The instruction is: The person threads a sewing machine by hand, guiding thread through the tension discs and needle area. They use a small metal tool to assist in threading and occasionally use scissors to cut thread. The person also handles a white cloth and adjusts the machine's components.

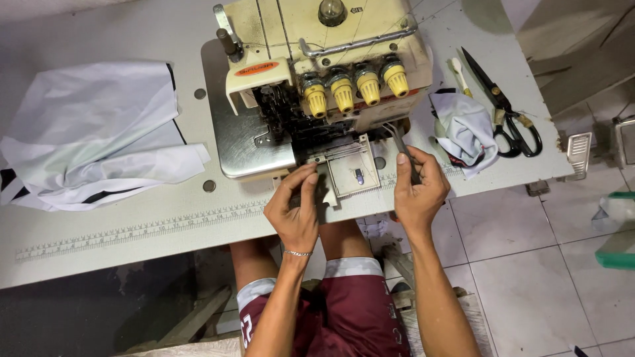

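The left hand (294, 210) pinches the open front cover (349, 173) of the overlock machine (324, 79) at the table edge. The right hand (418, 188) is closed around tweezers (405, 151) — tips aimed into the looper area. It looks like threading — the next move needs a steady, fine reach.

the left hand (294, 211) covers whatever its fingertips press at the front of the sewing machine (317, 86), whose top runs past the upper edge. the right hand (418, 188) hides most of a thin dark tool (402, 142) (kind unclear). the white cloth (92, 135) is cut off at left.
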